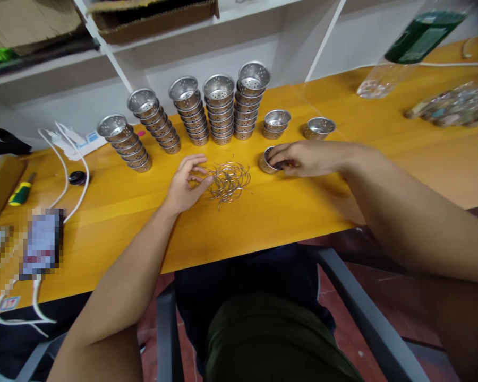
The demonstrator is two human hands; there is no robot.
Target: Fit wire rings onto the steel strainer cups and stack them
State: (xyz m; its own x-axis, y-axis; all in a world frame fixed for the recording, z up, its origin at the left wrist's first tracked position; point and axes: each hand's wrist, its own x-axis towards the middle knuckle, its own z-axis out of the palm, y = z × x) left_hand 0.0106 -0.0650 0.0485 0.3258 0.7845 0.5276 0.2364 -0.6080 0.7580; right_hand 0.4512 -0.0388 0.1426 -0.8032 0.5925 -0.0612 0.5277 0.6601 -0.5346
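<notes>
My left hand (187,183) rests on the table with its fingers curved and apart, its thumb tip at the left edge of a loose pile of thin metal wire rings (229,182). Nothing shows in its grasp. To the right of the pile, my right hand (297,158) has its fingers bent into the mouth of a small perforated metal cup (265,163), tilted toward the hand. Its thumb is low by the rim, and a dark patch there is too blurred to name. Behind stand two stacked cups (276,124) and a single cup (319,129).
Several tall stacks of perforated cups (222,114) line the table's back. At right are a plastic bottle (382,79) and a bag of small items (458,106). White cables (85,183), a black cap (77,178), a screwdriver (22,192) and a phone-like device (43,241) lie left.
</notes>
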